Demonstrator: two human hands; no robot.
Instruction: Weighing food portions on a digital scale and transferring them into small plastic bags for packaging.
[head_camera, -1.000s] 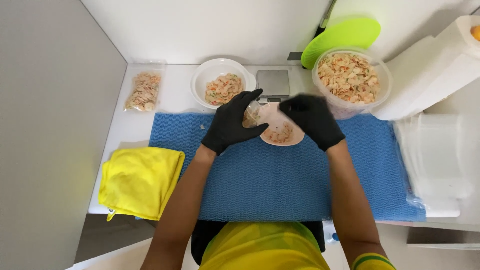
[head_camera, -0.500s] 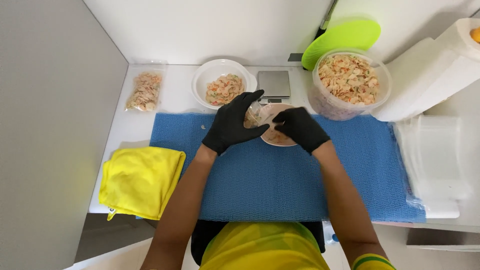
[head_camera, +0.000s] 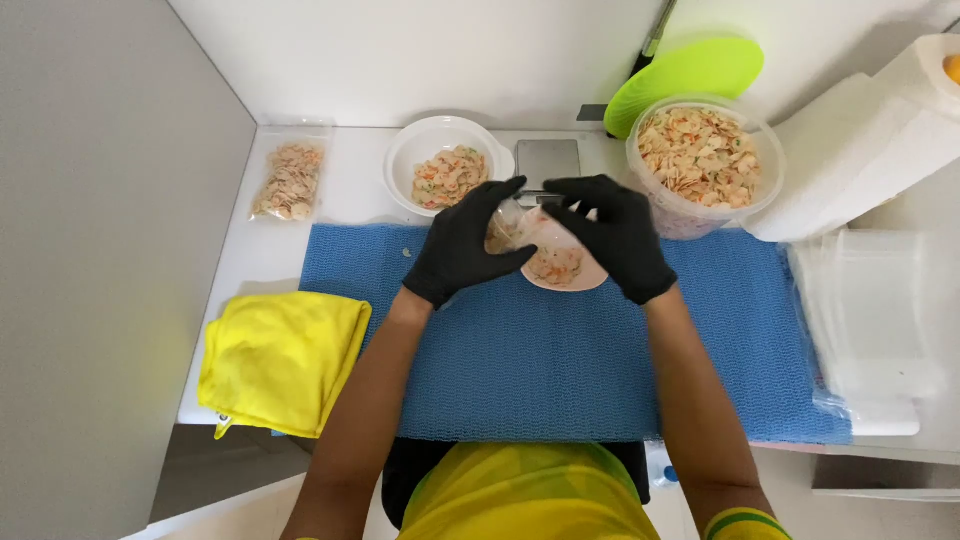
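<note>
Both my hands wear black gloves and meet over the far edge of the blue mat (head_camera: 560, 360). My left hand (head_camera: 462, 248) grips one side of a small clear plastic bag (head_camera: 522, 226). My right hand (head_camera: 612, 236) pinches the bag's other side near its top. The bag hangs over a small pale bowl (head_camera: 562, 270) holding some crisp snack pieces. A few pieces show inside the bag.
Behind the hands stand a white bowl of snacks (head_camera: 448, 170), a small scale (head_camera: 547, 160) and a large clear tub of snacks (head_camera: 702, 160) with a green lid (head_camera: 690, 72) behind. A filled bag (head_camera: 288, 180) lies far left. Yellow cloth (head_camera: 282, 360), paper towel (head_camera: 870, 150), stacked clear bags (head_camera: 870, 310).
My right hand moved left from the large tub to the bag over the small bowl and now holds the bag's top. My left hand stayed in place.
</note>
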